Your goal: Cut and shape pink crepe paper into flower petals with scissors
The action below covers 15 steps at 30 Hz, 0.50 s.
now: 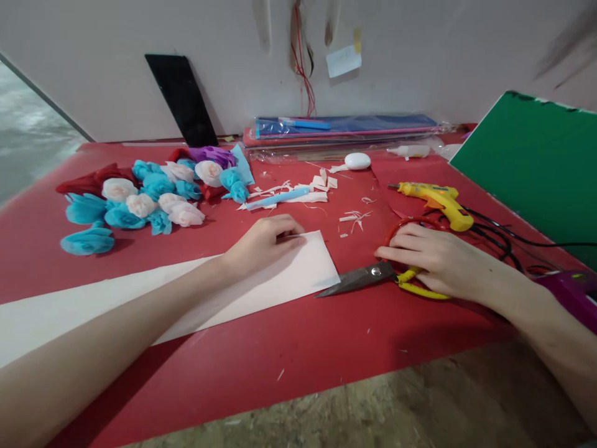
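Observation:
My left hand (268, 244) rests on a long strip of off-white paper (312, 261), fingers bent and closed at its upper edge near the right end. The strip runs under my left forearm to the left side. My right hand (426, 256) is over the yellow handles of a pair of scissors (354, 280), with its fingers curled and the thumb hidden. The dark blades lie low over the table, nearly closed, their tips by the paper's lower right corner. A red ring (396, 225) shows behind the right fingers; what it belongs to is unclear.
Blue, white and red paper flowers (158, 185) are heaped at left. A light-blue craft knife (277, 198) lies among paper scraps. A yellow glue gun (436, 199), its black cable and a green board (532, 168) stand right. A black phone (181, 99) leans on the wall.

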### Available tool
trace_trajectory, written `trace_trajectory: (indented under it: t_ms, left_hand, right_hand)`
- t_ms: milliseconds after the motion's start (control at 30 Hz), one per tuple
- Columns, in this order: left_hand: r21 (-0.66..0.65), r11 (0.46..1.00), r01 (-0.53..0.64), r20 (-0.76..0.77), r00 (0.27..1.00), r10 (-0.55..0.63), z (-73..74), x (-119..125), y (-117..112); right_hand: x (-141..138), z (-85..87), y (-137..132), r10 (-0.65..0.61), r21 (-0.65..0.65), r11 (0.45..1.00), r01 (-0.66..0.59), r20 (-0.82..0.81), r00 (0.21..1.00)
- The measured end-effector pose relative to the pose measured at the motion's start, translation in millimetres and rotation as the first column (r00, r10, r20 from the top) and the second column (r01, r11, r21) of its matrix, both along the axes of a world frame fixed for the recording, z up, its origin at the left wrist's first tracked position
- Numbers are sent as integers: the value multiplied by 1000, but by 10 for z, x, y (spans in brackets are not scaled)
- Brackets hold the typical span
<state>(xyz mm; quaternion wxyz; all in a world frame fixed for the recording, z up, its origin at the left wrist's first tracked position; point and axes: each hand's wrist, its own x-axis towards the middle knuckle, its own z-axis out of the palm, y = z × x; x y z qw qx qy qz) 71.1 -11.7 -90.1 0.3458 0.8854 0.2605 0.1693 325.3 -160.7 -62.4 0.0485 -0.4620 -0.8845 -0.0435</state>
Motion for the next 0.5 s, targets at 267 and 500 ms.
trace_trajectory:
  t_ms: [267,500]
  left_hand:
    - [8,1000,-3,5,1000,3,3,1,-12]
    - [30,1000,-5,-4,1000,5,17,8,-15]
  right_hand:
    - [-103,2,-29,-14,-71,997,16,19,1000]
    - [-101,-18,8,40,-40,998,-41,-16,999]
